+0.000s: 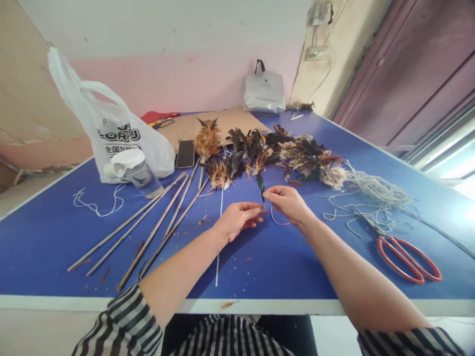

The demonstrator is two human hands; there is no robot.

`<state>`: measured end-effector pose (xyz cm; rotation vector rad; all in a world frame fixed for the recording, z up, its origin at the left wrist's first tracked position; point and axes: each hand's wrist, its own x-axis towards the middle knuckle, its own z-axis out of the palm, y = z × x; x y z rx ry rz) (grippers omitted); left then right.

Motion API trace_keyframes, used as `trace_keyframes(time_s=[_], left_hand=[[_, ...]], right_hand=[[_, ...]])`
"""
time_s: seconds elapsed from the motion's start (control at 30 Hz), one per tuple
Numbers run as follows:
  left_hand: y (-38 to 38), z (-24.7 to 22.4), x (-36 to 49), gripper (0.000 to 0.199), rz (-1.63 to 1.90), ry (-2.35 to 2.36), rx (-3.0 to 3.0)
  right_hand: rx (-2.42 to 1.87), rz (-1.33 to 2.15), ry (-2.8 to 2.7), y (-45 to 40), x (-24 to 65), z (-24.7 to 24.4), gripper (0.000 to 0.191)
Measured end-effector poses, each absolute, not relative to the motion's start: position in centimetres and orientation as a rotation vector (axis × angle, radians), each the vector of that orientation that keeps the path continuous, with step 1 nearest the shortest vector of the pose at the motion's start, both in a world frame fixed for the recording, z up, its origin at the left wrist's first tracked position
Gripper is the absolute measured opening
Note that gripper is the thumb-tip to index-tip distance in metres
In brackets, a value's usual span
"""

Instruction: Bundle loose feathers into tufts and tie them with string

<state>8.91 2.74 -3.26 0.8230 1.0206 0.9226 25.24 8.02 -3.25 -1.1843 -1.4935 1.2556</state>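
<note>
A small dark feather with a greenish sheen stands upright between my hands, over the blue table. My right hand pinches it near its lower part. Just below and to the left, my left hand has thumb and forefinger closed at the pale quill end. A pink and white string lies under my right hand. Behind my hands are heaps of brown, black and tan feathers, with an orange-brown bunch on the left.
Thin sticks lie at the left, near a clear bottle, a white plastic bag and a phone. At the right are tangled strings and red-handled scissors. A silver bag stands at the back.
</note>
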Motion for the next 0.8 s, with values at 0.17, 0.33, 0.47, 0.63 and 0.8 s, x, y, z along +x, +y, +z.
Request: trace_keyframes(time_s=[0.17,0.33,0.47,0.63,0.8], left_hand=[[2.6,-3.7,8.8,0.029,0.942,0.97,0.799],[2.8,-3.9,8.0,0.028,0.96,1.0,0.882],[3.1,-4.1,7.2,0.028,1.041,1.025,0.87],[3.4,-4.3,6.9,0.029,1.106,0.996,0.825],[3.4,-4.5,6.9,0.028,1.129,0.995,0.824]], right_hand=[[-1.124,1.301,-1.491,7.3,23.8,-3.5,0.026],[-1.186,1.26,-1.632,7.3,24.1,-3.6,0.027],[-1.459,0.871,-1.71,9.5,26.9,-3.4,0.027],[-1.923,0.352,-1.739,14.2,30.3,-2.3,0.022],[-2.268,0.134,-1.807,18.2,29.5,-2.5,0.033]])
